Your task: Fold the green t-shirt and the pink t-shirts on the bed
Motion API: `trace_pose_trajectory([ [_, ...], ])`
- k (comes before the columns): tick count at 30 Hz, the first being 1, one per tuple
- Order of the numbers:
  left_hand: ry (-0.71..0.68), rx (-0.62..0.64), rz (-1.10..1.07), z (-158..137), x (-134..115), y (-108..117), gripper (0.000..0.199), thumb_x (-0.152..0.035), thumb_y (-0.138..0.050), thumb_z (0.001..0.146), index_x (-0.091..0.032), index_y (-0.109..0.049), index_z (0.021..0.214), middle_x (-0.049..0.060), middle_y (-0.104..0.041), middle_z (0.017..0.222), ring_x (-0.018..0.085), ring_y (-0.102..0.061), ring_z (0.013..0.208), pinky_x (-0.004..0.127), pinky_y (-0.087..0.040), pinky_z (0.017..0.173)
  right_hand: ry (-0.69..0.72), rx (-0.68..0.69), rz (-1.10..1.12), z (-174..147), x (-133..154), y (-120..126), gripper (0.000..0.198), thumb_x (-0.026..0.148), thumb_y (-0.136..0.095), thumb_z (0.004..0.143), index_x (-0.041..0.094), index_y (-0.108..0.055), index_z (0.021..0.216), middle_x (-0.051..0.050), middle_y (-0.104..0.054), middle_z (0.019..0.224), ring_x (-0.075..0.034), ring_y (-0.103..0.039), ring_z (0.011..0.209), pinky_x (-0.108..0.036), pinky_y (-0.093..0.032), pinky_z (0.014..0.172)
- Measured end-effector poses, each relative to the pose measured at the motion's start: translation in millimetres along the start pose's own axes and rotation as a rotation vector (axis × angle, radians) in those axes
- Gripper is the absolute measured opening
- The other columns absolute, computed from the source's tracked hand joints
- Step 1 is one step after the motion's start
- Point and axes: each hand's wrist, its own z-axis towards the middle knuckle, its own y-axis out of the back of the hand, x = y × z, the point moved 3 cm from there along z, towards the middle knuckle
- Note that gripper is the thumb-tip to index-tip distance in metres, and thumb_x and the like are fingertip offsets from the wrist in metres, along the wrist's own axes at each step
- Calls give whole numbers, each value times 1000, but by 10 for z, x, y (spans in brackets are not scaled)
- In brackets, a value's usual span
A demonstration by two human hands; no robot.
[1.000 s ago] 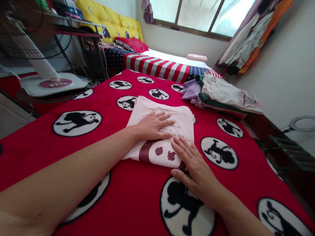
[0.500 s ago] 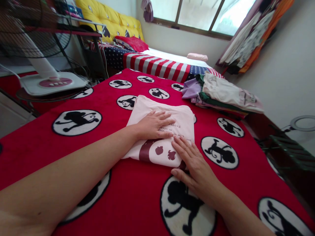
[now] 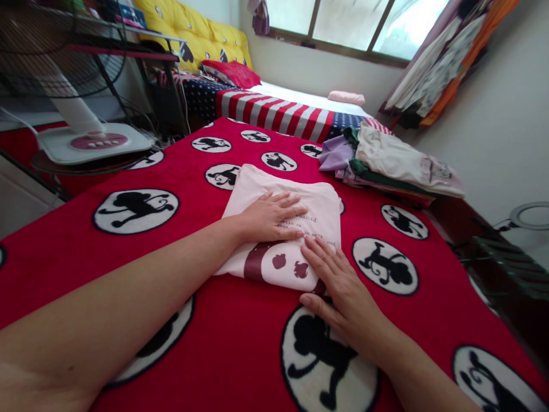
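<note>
I'm in a home bedroom: red monkey-print blanket (image 3: pixel 240 337) spread before me, flag-pattern bed (image 3: pixel 278 114) beyond with red pillow (image 3: pixel 235 74) and yellow backrest (image 3: pixel 197 28), window (image 3: pixel 343 23), hanging clothes (image 3: pixel 448 66), clothes pile (image 3: pixel 394 160), white fan (image 3: pixel 81 117).

L hand (image 3: pixel 272 217) & R hand (image 3: pixel 343 283) are bare, w/ slim, tapering fingers. L forearm (image 3: pixel 141 286) is bare too, w/ 1 tiny round spot (image 3: pixel 71 368) nr the elbow end. R forearm (image 3: pixel 414 363), also bare, narrows twd the wrist.
</note>
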Motion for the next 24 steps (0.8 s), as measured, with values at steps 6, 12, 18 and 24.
trace_pose_trajectory([
  [6, -5, -5, 6, 0, 11, -9, 66, -66, -38, 92, -31, -37, 148, 3, -23, 160, 28, -19, 147, 48, -10, 118, 7, -13, -7, 2, 5, 3, 66, 46, -49, 94, 20, -31, 151, -7, -26, 159, -23, -13, 149, -53, -17, 120],
  [12, -8, -7, 12, 2, 15, -9, 66, -65, -39, 92, -30, -37, 148, 3, -24, 160, 28, -19, 147, 48, -10, 118, 3, -11, 0, 9, 9, 5, 66, 45, -50, 93, 21, -32, 151, -9, -28, 158, -24, -15, 149, -54, -19, 119],
  [18, -3, -2, 11, 4, 13, -2, 66, -65, -38, 92, -30, -37, 148, 3, -24, 160, 27, -19, 147, 49, -10, 118, 5, -4, -10, 6, 6, 0, 66, 46, -49, 94, 20, -30, 151, -8, -26, 159, -23, -13, 149, -54, -18, 119],
  [24, 5, 5, 11, 6, 5, -5, 66, -65, -39, 92, -31, -37, 148, 3, -23, 160, 27, -18, 148, 49, -10, 118, 4, -2, -15, -4, 0, 4, 66, 46, -48, 94, 20, -30, 151, -7, -26, 159, -23, -13, 149, -53, -18, 119],
])
